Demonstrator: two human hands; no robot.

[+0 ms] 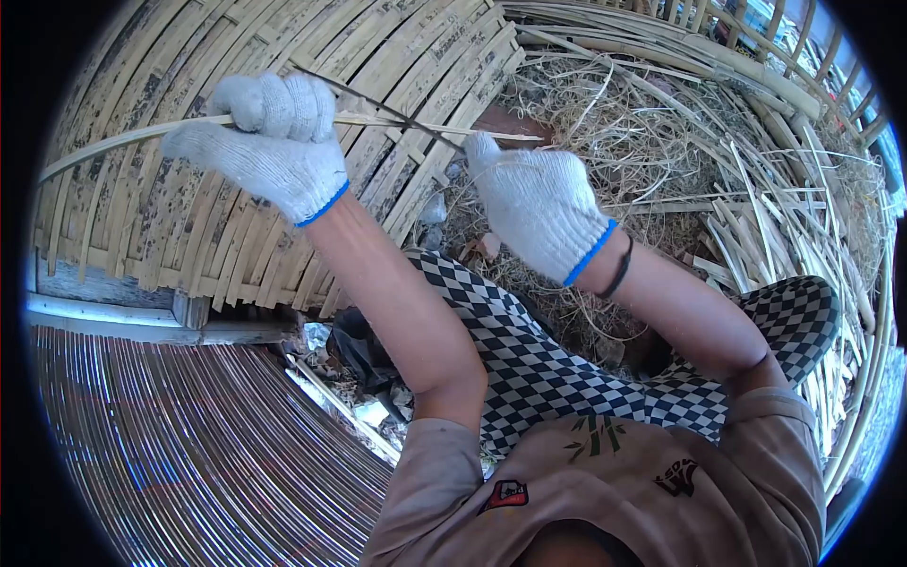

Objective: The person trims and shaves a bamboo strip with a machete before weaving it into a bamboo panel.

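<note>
My left hand (274,142), in a white knit glove with a blue cuff, is closed around a bamboo strip (123,144). The strip bends away to the left and its split, pale end reaches right, towards my other glove. My right hand (539,198), gloved the same way, is wrapped round the handle of a long thin knife (430,133); the handle itself is hidden in the fist. The dark blade slants up and left from that fist and crosses the strip between my two hands.
Beneath my hands lies a panel of woven bamboo slats (397,57). Curly bamboo shavings (624,132) heap up on the right, beside a pile of split strips (765,236). A mat of thin rods (189,435) is at lower left. My checkered legs (557,350) are folded in front.
</note>
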